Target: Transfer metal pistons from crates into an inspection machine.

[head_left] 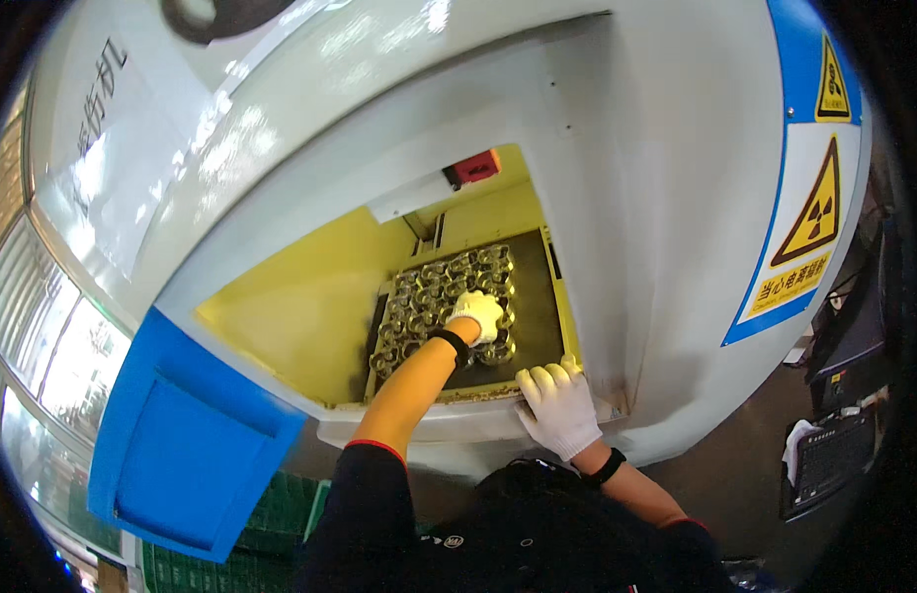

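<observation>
My left hand (478, 314), in a pale knitted glove, reaches through the opening of a large light-grey machine. Its fingers are curled down among shiny ring-like metal parts (409, 298), and what they hold, if anything, is hidden beneath the glove. Several of these parts stand close together in rows on a dark flat plate (538, 296) inside the yellow-lined chamber. At the front right corner of the opening, my right hand (560, 405), gloved in white, has its fingers bent over the sill (478, 420). Each wrist carries a dark band.
A blue panel (197, 440) juts out at the lower left, above green crates (271, 534). Inside the chamber top sits a red device (473, 168). Yellow warning signs (809, 203) mark the machine's right side. A black keyboard (832, 455) lies at the far right.
</observation>
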The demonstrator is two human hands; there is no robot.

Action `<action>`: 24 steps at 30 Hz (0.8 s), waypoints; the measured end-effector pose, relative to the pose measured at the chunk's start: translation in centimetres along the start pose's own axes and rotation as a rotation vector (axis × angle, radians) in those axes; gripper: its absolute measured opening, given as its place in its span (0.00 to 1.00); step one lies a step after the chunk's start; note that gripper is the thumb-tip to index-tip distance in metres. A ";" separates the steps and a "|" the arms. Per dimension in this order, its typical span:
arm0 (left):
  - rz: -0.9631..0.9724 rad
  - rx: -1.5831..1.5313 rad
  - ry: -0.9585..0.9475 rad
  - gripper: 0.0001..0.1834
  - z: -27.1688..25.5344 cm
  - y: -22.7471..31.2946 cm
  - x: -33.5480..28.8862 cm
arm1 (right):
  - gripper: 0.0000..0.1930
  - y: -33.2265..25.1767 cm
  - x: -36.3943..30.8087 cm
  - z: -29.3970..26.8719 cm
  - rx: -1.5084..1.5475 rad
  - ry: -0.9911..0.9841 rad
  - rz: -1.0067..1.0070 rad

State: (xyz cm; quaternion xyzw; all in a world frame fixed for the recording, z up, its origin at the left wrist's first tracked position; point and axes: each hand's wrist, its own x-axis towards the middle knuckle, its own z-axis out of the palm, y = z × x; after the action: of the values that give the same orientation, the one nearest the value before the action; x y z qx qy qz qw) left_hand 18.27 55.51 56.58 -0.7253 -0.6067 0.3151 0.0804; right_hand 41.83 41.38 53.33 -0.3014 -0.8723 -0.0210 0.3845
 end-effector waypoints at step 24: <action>-1.823 -1.322 -0.022 0.15 35.8 22.9 -69.9 | 0.19 -28.1 -2.6 16.7 0.743 -0.899 -0.687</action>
State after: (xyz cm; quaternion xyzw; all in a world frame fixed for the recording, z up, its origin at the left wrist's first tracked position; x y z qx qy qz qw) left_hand 12.85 -24.79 42.01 0.0916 -0.9588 -0.2382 -0.1248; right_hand 16.94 21.53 45.32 0.1659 -0.9430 0.2866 0.0339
